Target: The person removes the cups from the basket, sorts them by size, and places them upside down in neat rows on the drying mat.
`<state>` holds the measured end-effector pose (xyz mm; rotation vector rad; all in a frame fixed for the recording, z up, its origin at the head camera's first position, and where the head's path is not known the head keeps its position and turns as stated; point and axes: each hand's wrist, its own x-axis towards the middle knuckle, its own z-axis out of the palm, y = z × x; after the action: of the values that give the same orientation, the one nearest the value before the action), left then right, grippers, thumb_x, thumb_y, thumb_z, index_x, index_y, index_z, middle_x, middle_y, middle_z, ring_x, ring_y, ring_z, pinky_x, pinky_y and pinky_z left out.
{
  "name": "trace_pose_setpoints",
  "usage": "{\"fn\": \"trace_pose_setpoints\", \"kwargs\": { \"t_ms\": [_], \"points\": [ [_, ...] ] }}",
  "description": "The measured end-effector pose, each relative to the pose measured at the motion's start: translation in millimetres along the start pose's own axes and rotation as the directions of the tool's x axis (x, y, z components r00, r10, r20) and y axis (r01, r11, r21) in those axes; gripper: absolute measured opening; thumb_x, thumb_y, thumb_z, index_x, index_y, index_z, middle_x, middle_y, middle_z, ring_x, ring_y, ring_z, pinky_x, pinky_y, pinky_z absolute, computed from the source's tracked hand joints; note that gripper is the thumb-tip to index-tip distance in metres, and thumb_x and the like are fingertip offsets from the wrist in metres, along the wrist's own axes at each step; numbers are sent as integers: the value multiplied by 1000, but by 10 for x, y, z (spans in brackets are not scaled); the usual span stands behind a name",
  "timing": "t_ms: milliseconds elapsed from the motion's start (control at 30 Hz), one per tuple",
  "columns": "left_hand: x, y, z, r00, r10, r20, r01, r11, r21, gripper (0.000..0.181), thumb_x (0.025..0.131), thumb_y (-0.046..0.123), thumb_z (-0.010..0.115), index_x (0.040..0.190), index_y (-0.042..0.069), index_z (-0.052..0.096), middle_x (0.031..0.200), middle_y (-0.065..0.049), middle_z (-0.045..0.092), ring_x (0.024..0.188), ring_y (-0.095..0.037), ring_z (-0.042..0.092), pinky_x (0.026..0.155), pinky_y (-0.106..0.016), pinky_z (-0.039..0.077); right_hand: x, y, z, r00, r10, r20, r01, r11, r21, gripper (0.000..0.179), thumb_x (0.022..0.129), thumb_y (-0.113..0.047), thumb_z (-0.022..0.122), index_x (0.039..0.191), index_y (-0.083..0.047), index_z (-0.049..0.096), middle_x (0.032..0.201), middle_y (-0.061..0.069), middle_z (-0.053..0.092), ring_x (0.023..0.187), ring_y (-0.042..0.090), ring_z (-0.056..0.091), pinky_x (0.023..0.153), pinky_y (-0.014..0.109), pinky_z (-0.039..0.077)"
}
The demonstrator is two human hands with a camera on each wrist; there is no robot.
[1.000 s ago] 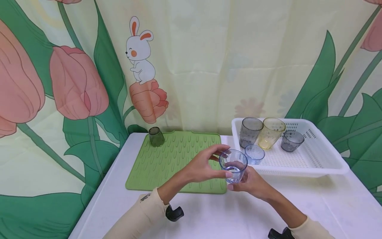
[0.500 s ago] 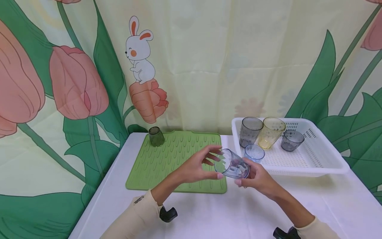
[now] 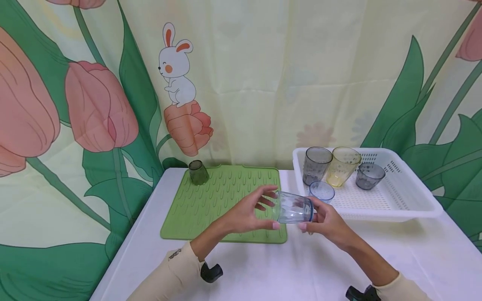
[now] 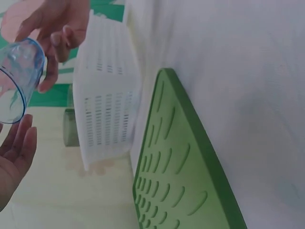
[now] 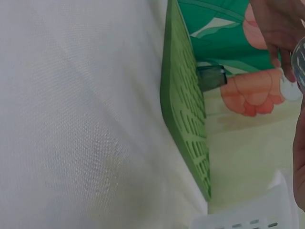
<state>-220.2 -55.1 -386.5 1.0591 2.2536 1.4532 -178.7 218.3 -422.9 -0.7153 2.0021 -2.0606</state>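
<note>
A clear, blue-tinted drinking glass (image 3: 294, 207) lies sideways in the air over the right edge of the green drying mat (image 3: 226, 209). My right hand (image 3: 328, 219) holds it by its right end, as the left wrist view also shows at the glass's base (image 4: 33, 57). At the other end, its mouth faces my left hand (image 3: 246, 211), whose fingers are spread with the thumb apart, close to the rim. Whether these fingertips touch the glass cannot be told. In the right wrist view the glass is mostly cut off by the frame's edge.
On the mat's far left corner stands a dark green glass (image 3: 198, 172). A white perforated basket (image 3: 399, 213) at the right holds a tall grey glass (image 3: 315, 167), a yellow glass (image 3: 342, 167), a short grey glass (image 3: 370, 176) and a blue glass (image 3: 322, 191). A printed curtain hangs behind.
The glass has turned from nearly upright to sideways, its mouth swinging left. My right hand has shifted slightly right with it, and my left hand has drawn a little left, loosening from the rim.
</note>
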Motion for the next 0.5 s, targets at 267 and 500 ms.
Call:
{"fn": "trace_pose_setpoints", "kwargs": {
  "t_ms": [267, 500],
  "points": [
    [-13, -13, 26, 1000, 10, -21, -11, 999, -38, 76, 84, 23, 83, 147, 18, 41, 134, -4, 55, 118, -24, 60, 98, -26, 52, 6, -24, 44, 1000, -14, -13, 15, 999, 44, 51, 90, 7, 64, 136, -7, 46, 112, -1, 66, 78, 9, 69, 62, 21, 55],
    [-35, -60, 58, 999, -8, -45, 4, 996, -87, 74, 84, 21, 82, 146, 17, 41, 133, -6, 53, 119, -25, 60, 101, -26, 51, 6, -28, 76, 999, -17, -45, 19, 999, 38, 57, 92, 5, 63, 141, 7, 34, 120, -2, 61, 78, 10, 68, 64, 21, 56]
  ]
}}
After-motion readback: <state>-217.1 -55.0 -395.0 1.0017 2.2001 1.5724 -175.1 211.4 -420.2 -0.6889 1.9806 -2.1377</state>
